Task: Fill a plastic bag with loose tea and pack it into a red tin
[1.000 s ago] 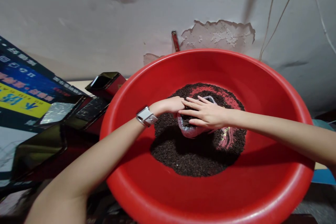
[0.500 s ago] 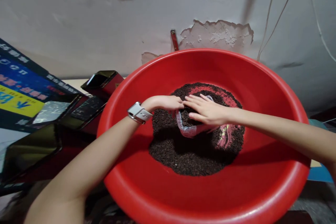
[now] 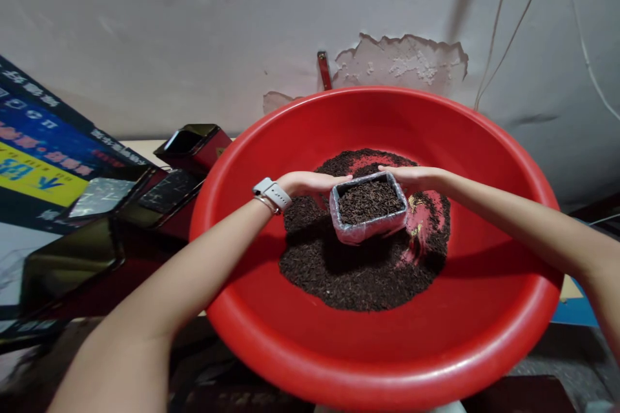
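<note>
A rectangular clear plastic box [image 3: 371,230] filled with dark loose tea leaves [image 3: 369,199] is held between my two hands over a large red basin [image 3: 387,348]. My left hand [image 3: 322,182], with a watch at its wrist, grips the box's left and far side. At the far right corner my right hand [image 3: 409,177] holds the same box, its fingers partly hidden behind it. More dark tea leaves [image 3: 358,287] lie in a wide heap on the basin floor beneath, with a scraped patch showing red at the right.
Left of the basin stand several dark, open-topped tins [image 3: 191,142] and a printed blue and yellow box [image 3: 43,161]. Behind rises a white wall [image 3: 169,32] with peeling paint and hanging cords [image 3: 513,32].
My right hand has come off the top of the leaves and moved to the box's far right side. The leaves in the box now show fully, level with the rim.
</note>
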`<act>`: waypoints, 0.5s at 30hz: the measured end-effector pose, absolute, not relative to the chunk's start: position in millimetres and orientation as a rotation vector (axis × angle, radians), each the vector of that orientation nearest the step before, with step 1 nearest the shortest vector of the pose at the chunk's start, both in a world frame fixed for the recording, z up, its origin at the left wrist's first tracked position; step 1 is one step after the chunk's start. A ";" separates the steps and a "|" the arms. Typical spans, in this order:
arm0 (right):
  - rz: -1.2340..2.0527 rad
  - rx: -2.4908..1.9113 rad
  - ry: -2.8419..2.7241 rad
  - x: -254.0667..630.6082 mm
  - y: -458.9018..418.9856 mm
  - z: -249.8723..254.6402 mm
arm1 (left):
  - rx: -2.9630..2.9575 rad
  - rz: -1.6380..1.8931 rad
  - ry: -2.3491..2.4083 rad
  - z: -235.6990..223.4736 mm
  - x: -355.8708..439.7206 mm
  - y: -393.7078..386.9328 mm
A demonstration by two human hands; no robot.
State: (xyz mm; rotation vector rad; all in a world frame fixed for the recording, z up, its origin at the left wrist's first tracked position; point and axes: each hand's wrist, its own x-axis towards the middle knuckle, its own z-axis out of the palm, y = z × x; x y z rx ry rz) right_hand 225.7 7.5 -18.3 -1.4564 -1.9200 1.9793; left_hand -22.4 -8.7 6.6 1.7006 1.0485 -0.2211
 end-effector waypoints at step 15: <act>1.618 -1.318 -2.047 220.4 -7.9 38.1 | 1.912 -0.079 1.176 37.3 -19.0 -14.5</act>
